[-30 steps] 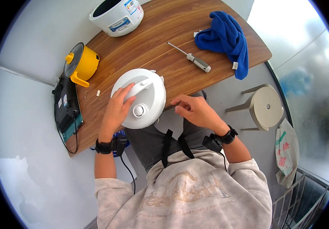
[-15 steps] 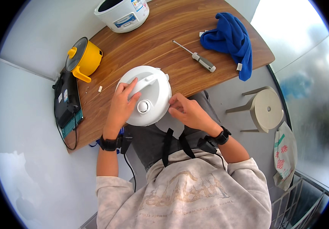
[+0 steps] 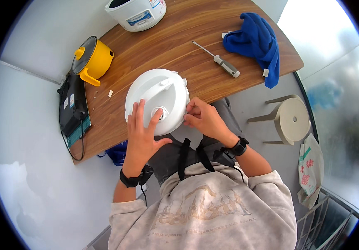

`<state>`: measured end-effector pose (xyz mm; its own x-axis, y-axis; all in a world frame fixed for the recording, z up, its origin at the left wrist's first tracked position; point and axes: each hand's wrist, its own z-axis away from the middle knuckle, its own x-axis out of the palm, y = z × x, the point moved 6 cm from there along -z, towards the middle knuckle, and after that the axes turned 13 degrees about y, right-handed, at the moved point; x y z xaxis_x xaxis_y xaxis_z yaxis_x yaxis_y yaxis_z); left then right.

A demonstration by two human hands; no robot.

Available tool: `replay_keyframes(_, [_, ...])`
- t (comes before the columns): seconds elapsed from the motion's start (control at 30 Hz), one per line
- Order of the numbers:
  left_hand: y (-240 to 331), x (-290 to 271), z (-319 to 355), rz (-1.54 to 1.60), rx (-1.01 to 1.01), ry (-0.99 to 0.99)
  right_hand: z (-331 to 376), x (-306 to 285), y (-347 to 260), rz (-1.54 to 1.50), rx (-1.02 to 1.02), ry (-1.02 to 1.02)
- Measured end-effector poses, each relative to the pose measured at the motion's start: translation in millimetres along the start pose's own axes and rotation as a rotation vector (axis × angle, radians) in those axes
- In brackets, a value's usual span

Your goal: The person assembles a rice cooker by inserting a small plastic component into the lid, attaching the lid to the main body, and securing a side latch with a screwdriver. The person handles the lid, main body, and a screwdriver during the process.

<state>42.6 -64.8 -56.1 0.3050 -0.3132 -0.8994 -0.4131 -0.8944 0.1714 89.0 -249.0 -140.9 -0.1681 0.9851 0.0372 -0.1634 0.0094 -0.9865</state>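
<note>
Both hands are on a white round cooker lid (image 3: pixel 157 99) that sits at the near edge of the tabletop (image 3: pixel 179 46), partly overhanging the person's lap. Left hand (image 3: pixel 142 133) lies flat on the lid with fingers spread, fingertips about the round knob in the lid's middle, pressing rather than closing round anything. Right hand (image 3: pixel 202 118) is at the lid's right rim, fingers curled together and pinching at the edge; whether they hold some small part there I cannot tell.

By the look of it, the step in hand is steadying the lid while the right fingers work at a catch or fitting on its rim. A next move would call for a firm hold from the left, since the lid overhangs the edge and could tip toward the lap.

Around it: a screwdriver (image 3: pixel 219 62) lies well apart to the right, beyond it a blue cloth (image 3: pixel 256 41). A yellow pot (image 3: pixel 92 60) stands at the left, a black device (image 3: pixel 73 110) beside it at the edge, and a white cooker body (image 3: pixel 137 12) at the far side. A pale stool (image 3: pixel 290 121) stands on the floor to the right. Nothing lies between the hands and the screwdriver.
</note>
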Motion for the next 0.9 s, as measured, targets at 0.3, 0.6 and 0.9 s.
replay_keyframes(0.3, [-0.7, 0.8, 8.6, -0.103, 0.058, 0.203, -0.7, 10.1, -16.1, -0.295, 0.04, -0.039])
replay_keyframes(0.6, [-21.7, -43.5, -22.3, 0.01, 0.036, 0.387, -8.1, 31.9, -73.4, -0.44, -0.149, -0.135])
replay_keyframes(0.9, [-61.6, -79.4, -27.4, 0.267, -0.398, 0.478, -25.0, 29.4, -62.6, -0.185, -0.262, 0.027])
